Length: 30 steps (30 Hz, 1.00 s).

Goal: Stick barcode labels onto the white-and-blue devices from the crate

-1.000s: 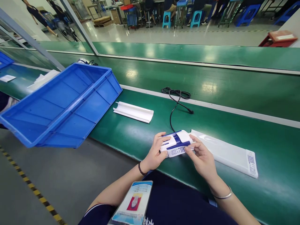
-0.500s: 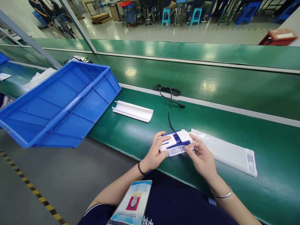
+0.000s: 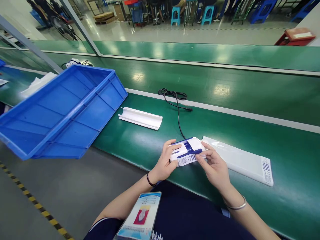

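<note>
A small white and blue device [image 3: 188,150] with a printed label on its near side rests at the front edge of the green bench [image 3: 140,146]. My left hand [image 3: 166,160] grips its left end, fingers curled over the top. My right hand [image 3: 214,166] pinches its right end and the label between thumb and fingers. A black cable [image 3: 176,104] runs from the device to a coil farther back. A long flat white bag [image 3: 240,160] with a barcode sticker lies just right of the device.
A large blue plastic crate [image 3: 62,110] overhangs the bench edge at left, tilted. A white curved plastic cover [image 3: 140,118] lies between crate and device. A badge card [image 3: 140,218] hangs at my lap. Another green conveyor belt [image 3: 225,86] runs behind, stools beyond.
The coiled black cable has drifted left on the belt behind. My hands and the device have stayed in place.
</note>
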Each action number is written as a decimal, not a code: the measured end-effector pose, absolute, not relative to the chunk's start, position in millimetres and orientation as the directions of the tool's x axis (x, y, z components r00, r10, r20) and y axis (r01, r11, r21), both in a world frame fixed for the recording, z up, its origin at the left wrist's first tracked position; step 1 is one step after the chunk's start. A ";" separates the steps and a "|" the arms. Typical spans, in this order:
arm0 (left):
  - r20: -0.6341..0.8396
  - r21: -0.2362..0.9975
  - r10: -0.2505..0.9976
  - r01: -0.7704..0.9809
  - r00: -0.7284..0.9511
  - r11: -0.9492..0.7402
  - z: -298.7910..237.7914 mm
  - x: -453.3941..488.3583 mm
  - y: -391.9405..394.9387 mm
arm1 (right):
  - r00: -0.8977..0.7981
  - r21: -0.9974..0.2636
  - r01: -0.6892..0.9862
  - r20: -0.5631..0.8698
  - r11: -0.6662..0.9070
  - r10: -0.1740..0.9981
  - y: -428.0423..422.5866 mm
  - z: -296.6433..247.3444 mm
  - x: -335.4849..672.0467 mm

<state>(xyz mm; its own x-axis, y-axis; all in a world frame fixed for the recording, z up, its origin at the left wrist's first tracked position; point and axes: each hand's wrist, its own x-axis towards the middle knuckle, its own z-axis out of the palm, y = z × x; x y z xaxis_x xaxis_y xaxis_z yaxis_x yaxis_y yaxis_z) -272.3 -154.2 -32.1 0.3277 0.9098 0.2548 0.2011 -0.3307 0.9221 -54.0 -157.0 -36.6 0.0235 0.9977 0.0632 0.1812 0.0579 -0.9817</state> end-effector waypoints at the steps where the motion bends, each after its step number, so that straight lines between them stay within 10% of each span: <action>1: 0.255 0.921 0.909 0.202 0.328 -0.332 -32.4 -272.5 -154.3 | 0.025 -0.983 0.176 0.057 0.052 0.998 -157.1 -36.0 -54.0; 30: 0.268 0.919 0.905 0.195 0.330 -0.343 -33.4 -272.0 -153.6 | 0.010 -0.987 0.161 0.002 0.000 1.000 -157.7 -37.2 -52.2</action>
